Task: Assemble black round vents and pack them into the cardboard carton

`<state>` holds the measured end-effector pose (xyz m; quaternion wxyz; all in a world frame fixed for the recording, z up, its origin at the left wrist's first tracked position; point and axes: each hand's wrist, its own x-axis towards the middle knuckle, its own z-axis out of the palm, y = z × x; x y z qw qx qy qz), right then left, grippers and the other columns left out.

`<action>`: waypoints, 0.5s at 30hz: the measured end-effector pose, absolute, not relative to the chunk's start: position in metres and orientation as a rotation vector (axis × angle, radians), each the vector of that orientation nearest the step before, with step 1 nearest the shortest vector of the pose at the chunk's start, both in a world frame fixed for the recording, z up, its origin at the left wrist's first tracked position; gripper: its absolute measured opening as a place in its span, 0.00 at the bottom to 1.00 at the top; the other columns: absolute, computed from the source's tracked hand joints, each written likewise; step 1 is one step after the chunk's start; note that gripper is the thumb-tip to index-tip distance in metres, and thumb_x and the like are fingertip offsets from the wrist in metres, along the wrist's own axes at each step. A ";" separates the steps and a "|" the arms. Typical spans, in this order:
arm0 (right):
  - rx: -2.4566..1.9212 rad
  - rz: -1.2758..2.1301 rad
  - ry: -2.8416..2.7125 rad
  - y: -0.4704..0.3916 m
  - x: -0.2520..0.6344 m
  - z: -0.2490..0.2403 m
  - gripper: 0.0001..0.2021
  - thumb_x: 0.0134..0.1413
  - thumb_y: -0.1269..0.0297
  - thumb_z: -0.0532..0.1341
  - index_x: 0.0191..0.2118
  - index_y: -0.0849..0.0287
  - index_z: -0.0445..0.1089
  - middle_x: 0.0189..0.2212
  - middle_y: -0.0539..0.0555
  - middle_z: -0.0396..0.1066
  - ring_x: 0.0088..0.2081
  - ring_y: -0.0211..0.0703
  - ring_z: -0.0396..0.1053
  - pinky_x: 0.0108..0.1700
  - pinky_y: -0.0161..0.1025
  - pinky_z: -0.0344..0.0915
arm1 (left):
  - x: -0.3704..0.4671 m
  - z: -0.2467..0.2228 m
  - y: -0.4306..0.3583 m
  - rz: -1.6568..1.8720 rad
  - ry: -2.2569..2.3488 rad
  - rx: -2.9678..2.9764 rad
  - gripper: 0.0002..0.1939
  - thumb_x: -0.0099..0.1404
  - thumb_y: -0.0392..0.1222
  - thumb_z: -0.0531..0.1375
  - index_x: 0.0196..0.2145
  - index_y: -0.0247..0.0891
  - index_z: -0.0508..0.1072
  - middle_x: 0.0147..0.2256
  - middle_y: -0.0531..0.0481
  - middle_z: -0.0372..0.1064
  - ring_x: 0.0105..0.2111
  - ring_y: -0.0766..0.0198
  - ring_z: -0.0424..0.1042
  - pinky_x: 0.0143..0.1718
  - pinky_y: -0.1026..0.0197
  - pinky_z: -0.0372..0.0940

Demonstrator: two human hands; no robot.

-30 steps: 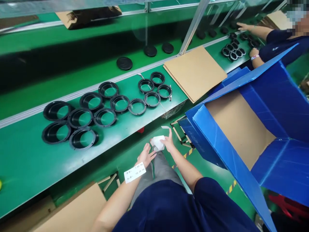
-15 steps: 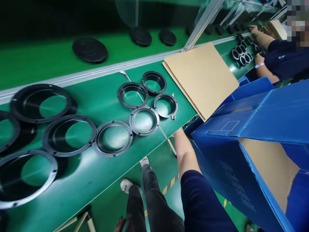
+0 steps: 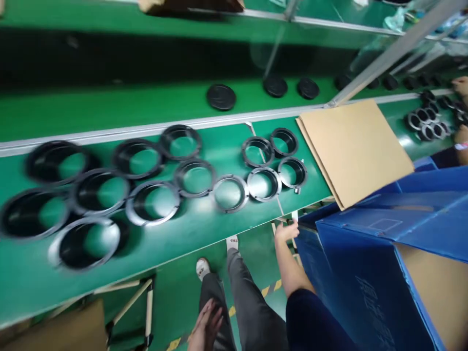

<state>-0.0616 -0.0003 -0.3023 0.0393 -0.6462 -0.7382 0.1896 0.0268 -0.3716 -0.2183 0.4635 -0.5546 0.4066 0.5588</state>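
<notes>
My right hand (image 3: 286, 231) is just past the front edge of the green worktop, fingers spread and nothing visibly held. A small white piece (image 3: 294, 215) shows right by its fingertips; whether they touch it I cannot tell. Low in the picture, in front of my legs, my left hand (image 3: 207, 322) hangs slightly blurred, with its fingers stretched out. Several black flanged rings stand on the worktop. Nearest to my right hand are a ring with a small side tab (image 3: 292, 172) and a shiny-rimmed ring (image 3: 264, 184). Larger, deeper rings (image 3: 85, 243) fill the left end.
Brown cardboard sheets (image 3: 356, 148) lie at the right, overhanging a blue box (image 3: 351, 273) beside me. Black round discs (image 3: 221, 97) rest on the ledge behind a metal rail. A co-worker's hands (image 3: 461, 87) are at the far right near small black rings (image 3: 427, 117).
The view has swung left, showing more rings. My right hand has come out from below the worktop edge into sight. My left hand has risen further into the picture.
</notes>
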 end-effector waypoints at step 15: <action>-0.874 0.729 -3.107 -0.266 0.135 -0.236 0.15 0.55 0.61 0.61 0.49 0.53 0.73 0.54 0.65 0.60 0.56 0.67 0.60 0.53 0.55 0.62 | 0.238 -0.113 -0.512 2.154 1.202 -1.402 0.21 0.58 0.51 0.70 0.45 0.38 0.74 0.47 0.38 0.75 0.49 0.52 0.75 0.54 0.54 0.68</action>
